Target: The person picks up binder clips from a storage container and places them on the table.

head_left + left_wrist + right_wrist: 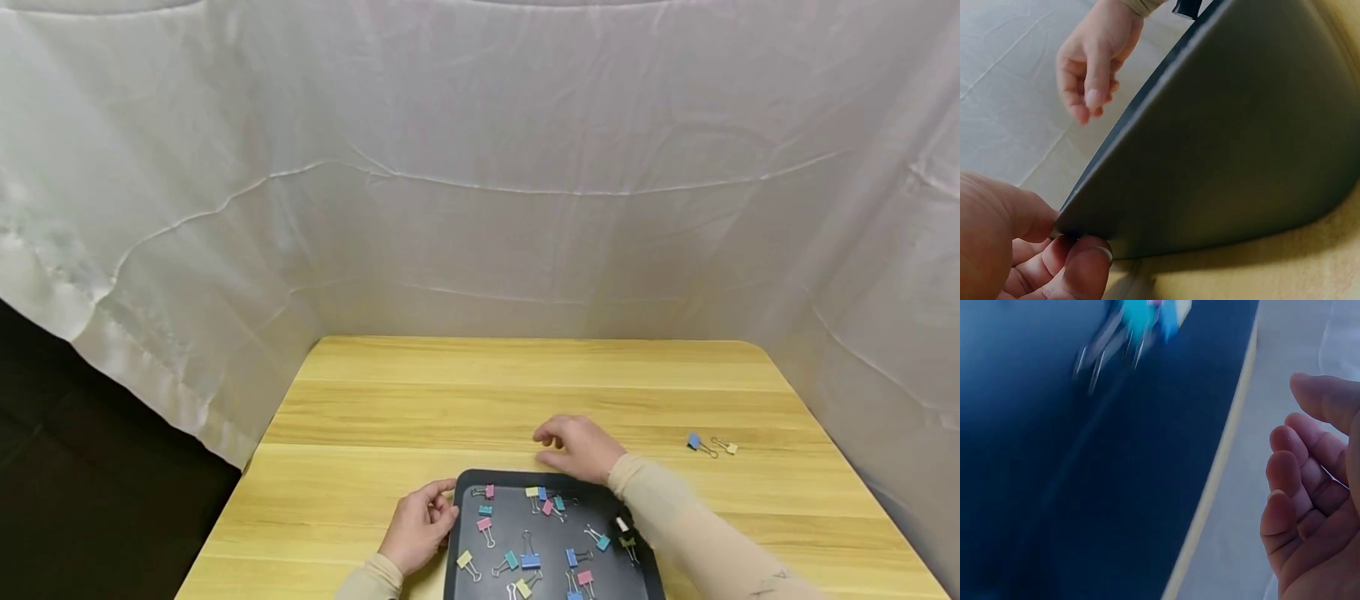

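Observation:
A dark rectangular tray (498, 477) lies at the table's near side and holds several small binder clips in pink, yellow, blue and teal. My left hand (416, 529) is at its left edge; in the left wrist view, thumb and fingers pinch the rim beside the tray's dark outer side (1222, 137). Past the tray's far edge, my right hand (581, 448) hovers with loosely bent fingers and nothing in them. The right wrist view shows that hand's fingers (1284, 469) apart from the tray, with a blurred teal clip (1139, 319) inside it.
Farther right on the wooden table (420, 400) lie a blue binder clip (694, 440) and a yellow one (731, 448), close together. White cloth (525, 233) hangs behind the table and along its sides. My right forearm (697, 525) crosses the tray's right edge.

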Demonstrator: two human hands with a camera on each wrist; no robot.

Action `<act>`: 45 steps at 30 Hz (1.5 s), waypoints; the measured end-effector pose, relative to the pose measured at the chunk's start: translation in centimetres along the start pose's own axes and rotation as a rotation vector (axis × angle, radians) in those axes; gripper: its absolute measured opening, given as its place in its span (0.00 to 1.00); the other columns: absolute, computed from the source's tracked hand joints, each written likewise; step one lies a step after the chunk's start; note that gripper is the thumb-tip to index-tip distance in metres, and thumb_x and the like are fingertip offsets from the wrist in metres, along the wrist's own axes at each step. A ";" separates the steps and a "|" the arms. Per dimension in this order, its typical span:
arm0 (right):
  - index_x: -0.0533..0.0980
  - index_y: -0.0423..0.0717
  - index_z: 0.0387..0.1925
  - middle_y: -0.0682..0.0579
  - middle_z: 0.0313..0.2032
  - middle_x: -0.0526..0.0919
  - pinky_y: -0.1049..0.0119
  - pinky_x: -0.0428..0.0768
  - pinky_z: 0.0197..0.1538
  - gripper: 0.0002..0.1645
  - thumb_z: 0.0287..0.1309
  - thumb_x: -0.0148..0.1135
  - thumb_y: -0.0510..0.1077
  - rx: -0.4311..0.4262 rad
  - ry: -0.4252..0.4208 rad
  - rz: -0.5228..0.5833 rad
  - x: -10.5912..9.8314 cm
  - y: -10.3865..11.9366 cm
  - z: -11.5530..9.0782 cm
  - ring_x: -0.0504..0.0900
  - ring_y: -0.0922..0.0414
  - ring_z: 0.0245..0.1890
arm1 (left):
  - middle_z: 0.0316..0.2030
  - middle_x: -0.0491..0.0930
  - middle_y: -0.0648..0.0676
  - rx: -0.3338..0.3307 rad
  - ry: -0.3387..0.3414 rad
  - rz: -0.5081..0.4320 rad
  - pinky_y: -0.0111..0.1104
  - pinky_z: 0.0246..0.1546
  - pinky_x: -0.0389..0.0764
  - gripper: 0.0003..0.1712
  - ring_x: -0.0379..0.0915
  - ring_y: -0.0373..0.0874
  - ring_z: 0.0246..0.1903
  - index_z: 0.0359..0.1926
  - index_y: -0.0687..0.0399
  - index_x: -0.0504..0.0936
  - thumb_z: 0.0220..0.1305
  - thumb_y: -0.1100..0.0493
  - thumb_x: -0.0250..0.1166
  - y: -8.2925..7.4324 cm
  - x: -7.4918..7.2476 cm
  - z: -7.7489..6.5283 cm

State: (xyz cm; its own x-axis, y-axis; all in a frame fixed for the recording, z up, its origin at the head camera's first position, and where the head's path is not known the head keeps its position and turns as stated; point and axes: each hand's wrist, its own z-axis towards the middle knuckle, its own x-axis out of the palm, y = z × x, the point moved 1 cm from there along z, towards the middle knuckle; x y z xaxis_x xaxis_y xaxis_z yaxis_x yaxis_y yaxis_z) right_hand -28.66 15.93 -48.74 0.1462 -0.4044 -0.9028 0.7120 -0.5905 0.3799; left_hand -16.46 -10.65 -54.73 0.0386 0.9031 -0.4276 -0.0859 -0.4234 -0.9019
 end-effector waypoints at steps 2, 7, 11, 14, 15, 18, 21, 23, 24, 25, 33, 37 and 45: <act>0.79 0.48 0.41 0.57 0.35 0.80 0.69 0.75 0.37 0.16 0.51 0.65 0.50 -0.041 0.028 0.004 0.9 1.5 0.5 0.75 0.64 0.33 | 0.24 0.72 0.48 0.001 0.000 -0.005 0.27 0.15 0.71 0.20 0.67 0.35 0.17 0.52 0.64 0.74 0.57 0.66 0.62 -0.1 0.0 0.0; 0.80 0.52 0.39 0.63 0.33 0.77 0.73 0.73 0.36 0.14 0.50 0.65 0.51 -0.173 0.108 0.019 3.3 5.2 1.2 0.74 0.67 0.31 | 0.24 0.72 0.50 0.007 0.008 -0.038 0.28 0.15 0.72 0.21 0.67 0.35 0.17 0.52 0.65 0.74 0.56 0.67 0.62 -0.1 -0.2 0.1; 0.80 0.54 0.36 0.65 0.29 0.75 0.79 0.69 0.33 0.12 0.48 0.66 0.53 -0.313 0.177 0.000 5.4 7.7 1.4 0.70 0.72 0.28 | 0.25 0.73 0.50 0.003 0.026 -0.061 0.29 0.14 0.73 0.21 0.68 0.35 0.16 0.53 0.65 0.73 0.57 0.66 0.61 -0.1 -0.3 0.1; 0.81 0.56 0.33 0.67 0.26 0.73 0.81 0.67 0.31 0.12 0.48 0.65 0.57 -0.368 0.226 -0.041 6.6 9.1 1.1 0.66 0.75 0.25 | 0.25 0.73 0.50 0.008 0.031 -0.071 0.29 0.14 0.73 0.21 0.68 0.34 0.17 0.53 0.65 0.73 0.58 0.66 0.61 -0.2 -0.3 -0.1; 0.81 0.58 0.32 0.68 0.25 0.73 0.81 0.67 0.30 0.13 0.48 0.65 0.59 -0.373 0.237 -0.058 7.0 9.5 1.0 0.66 0.75 0.24 | 0.25 0.73 0.50 0.012 0.032 -0.074 0.29 0.14 0.73 0.22 0.69 0.34 0.17 0.54 0.65 0.73 0.58 0.65 0.61 -0.2 -0.4 -0.1; 0.81 0.61 0.27 0.71 0.21 0.71 0.80 0.66 0.25 0.15 0.46 0.63 0.65 -0.362 0.264 -0.115 7.9 10.3 0.6 0.64 0.76 0.21 | 0.25 0.73 0.51 0.014 0.032 -0.085 0.28 0.14 0.72 0.22 0.69 0.34 0.17 0.54 0.66 0.72 0.57 0.65 0.62 -0.3 -0.3 -0.2; 0.80 0.64 0.22 0.73 0.17 0.69 0.79 0.64 0.20 0.17 0.41 0.63 0.69 -0.348 0.260 -0.172 8.5 10.9 0.4 0.64 0.76 0.19 | 0.25 0.73 0.51 0.008 0.033 -0.088 0.29 0.13 0.73 0.22 0.69 0.35 0.16 0.54 0.65 0.73 0.57 0.65 0.62 -0.4 -0.3 -0.3; 0.79 0.64 0.20 0.74 0.15 0.68 0.79 0.64 0.19 0.17 0.39 0.64 0.70 -0.349 0.250 -0.206 8.8 11.3 0.3 0.63 0.76 0.18 | 0.25 0.73 0.51 0.000 0.033 -0.077 0.29 0.13 0.73 0.22 0.69 0.35 0.16 0.54 0.65 0.73 0.57 0.66 0.62 -0.3 -0.3 -0.2; 0.79 0.65 0.20 0.74 0.15 0.68 0.78 0.64 0.19 0.17 0.38 0.65 0.70 -0.352 0.243 -0.224 8.9 11.5 0.3 0.63 0.76 0.17 | 0.25 0.73 0.50 -0.004 0.033 -0.071 0.29 0.13 0.73 0.21 0.69 0.35 0.16 0.53 0.65 0.73 0.57 0.66 0.62 -0.3 -0.3 -0.2; 0.78 0.65 0.19 0.74 0.14 0.68 0.78 0.64 0.19 0.17 0.37 0.65 0.69 -0.352 0.238 -0.235 9.0 11.6 0.3 0.63 0.76 0.17 | 0.25 0.73 0.50 -0.007 0.034 -0.066 0.29 0.13 0.73 0.21 0.69 0.35 0.16 0.53 0.65 0.73 0.57 0.66 0.61 -0.3 -0.2 -0.2; 0.77 0.63 0.19 0.73 0.15 0.66 0.79 0.63 0.21 0.11 0.39 0.68 0.61 -0.332 0.254 -0.208 9.4 12.0 0.4 0.61 0.76 0.16 | 0.25 0.73 0.51 0.016 0.019 -0.078 0.27 0.12 0.72 0.22 0.68 0.34 0.15 0.54 0.66 0.73 0.57 0.66 0.62 -0.2 -0.2 0.0; 0.77 0.63 0.20 0.73 0.14 0.65 0.79 0.62 0.21 0.09 0.40 0.68 0.59 -0.314 0.267 -0.180 8.9 11.7 0.5 0.62 0.75 0.17 | 0.26 0.73 0.52 0.006 0.019 -0.098 0.26 0.12 0.71 0.22 0.68 0.34 0.15 0.55 0.65 0.72 0.58 0.65 0.62 -0.3 -0.3 0.0; 0.79 0.60 0.25 0.72 0.18 0.71 0.81 0.66 0.24 0.06 0.45 0.66 0.54 -0.237 0.189 -0.047 5.6 9.7 1.1 0.65 0.78 0.18 | 0.25 0.73 0.51 -0.012 0.025 -0.066 0.30 0.13 0.73 0.21 0.69 0.35 0.16 0.53 0.66 0.73 0.57 0.67 0.61 -0.1 -0.3 -0.1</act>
State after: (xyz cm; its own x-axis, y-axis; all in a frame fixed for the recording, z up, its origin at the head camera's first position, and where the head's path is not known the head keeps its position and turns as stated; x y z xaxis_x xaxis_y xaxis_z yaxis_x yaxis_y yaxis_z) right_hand -21.63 7.16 -49.92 0.2189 -0.2304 -0.9482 0.8579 -0.4175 0.2995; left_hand -16.40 -10.86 -54.52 0.0688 0.9271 -0.3683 -0.0702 -0.3638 -0.9288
